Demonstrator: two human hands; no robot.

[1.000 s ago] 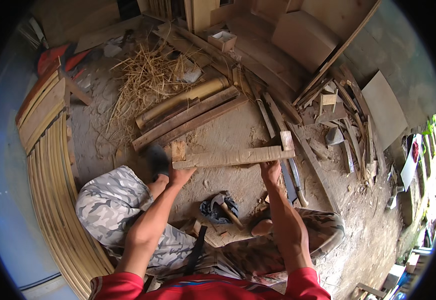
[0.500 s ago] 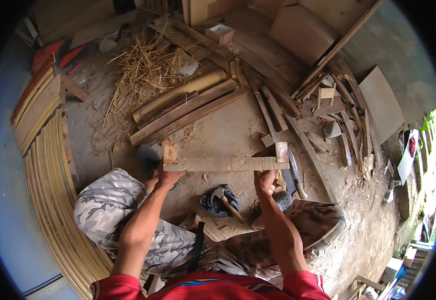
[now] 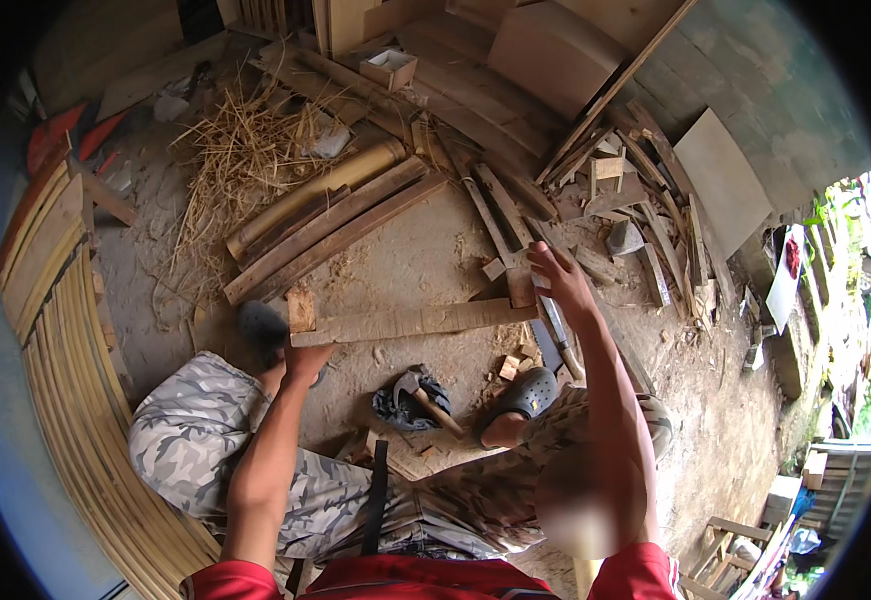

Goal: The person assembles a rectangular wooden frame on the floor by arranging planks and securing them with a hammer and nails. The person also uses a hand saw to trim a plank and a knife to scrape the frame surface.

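A rough wooden board (image 3: 426,320) with a short block (image 3: 302,310) at its left end and another block (image 3: 522,287) at its right end is held above the floor. My left hand (image 3: 310,358) is closed round the board's left end from below. My right hand (image 3: 559,272) reaches beside the right block, its fingers stretched out and apart near the block's far end; whether they touch it I cannot tell. Between my legs a hammer (image 3: 436,408) lies over a dark crumpled bag (image 3: 402,402). A large knife (image 3: 568,355) lies right of the board, partly hidden.
Timber planks (image 3: 341,230) and a bamboo pole (image 3: 321,197) lie ahead, beside a heap of bamboo strips (image 3: 241,150). Long curved slats (image 3: 116,430) line the left. Scrap wood (image 3: 671,235) is piled at the right. Small wood offcuts (image 3: 510,368) lie near my clog (image 3: 531,393).
My right hand has let go of the board's underside and moved up beside the right block. The board now tilts, right end higher. The whole view has shifted.
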